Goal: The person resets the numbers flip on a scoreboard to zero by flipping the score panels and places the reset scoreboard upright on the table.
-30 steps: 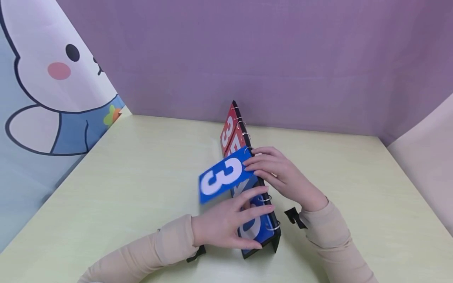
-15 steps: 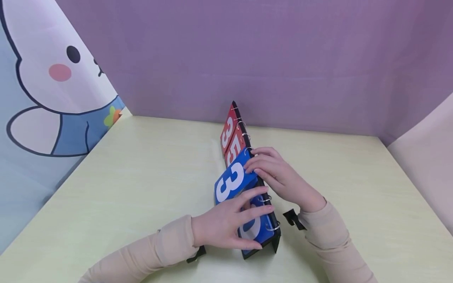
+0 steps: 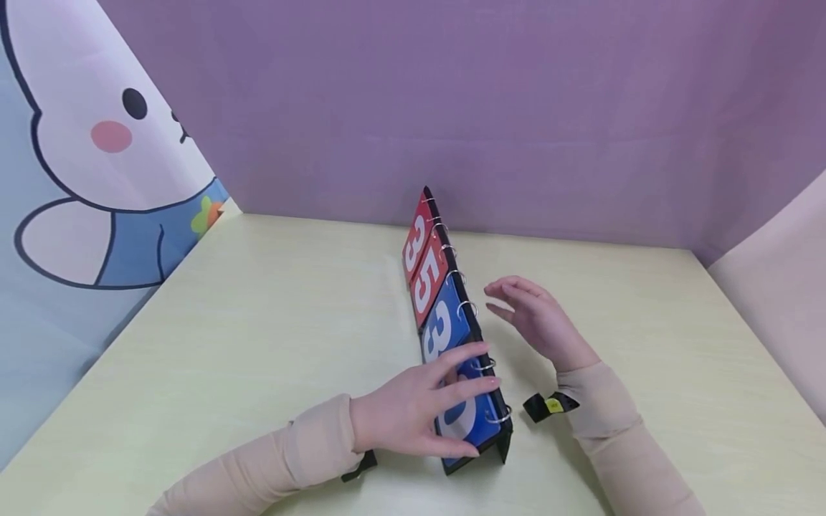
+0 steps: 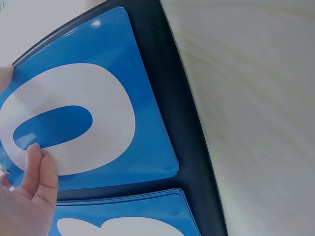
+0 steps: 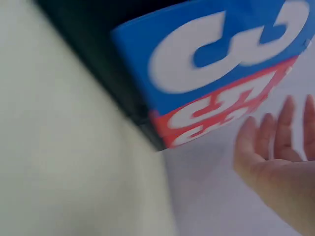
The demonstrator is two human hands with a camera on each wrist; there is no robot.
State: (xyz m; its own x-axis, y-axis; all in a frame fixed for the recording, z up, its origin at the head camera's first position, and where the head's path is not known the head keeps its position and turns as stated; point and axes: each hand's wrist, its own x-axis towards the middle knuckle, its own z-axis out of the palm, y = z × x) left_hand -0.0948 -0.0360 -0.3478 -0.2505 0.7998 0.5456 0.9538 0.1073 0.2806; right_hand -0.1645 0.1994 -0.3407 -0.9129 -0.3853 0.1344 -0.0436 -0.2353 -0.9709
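A tabletop flip scoreboard with ring-bound number cards stands like a tent in the middle. In the head view its red cards read 3 and 5 at the far end. Nearer come a blue 3 card and a blue 0 card. My left hand rests spread over the blue cards, with fingertips at the ringed top edge and the thumb at the near end. To the scoreboard's right, my right hand hovers apart from it, fingers loosely bent and holding nothing. The right wrist view is partly blurred.
The pale yellow-green table carries the scoreboard. A purple cloth hangs behind it, with a cartoon-printed cloth at the left. Black straps show at the wrists.
The raised blue 3 card has swung down flat against the scoreboard. My right hand has left the top edge and drawn away to the right. My left hand has stayed put.
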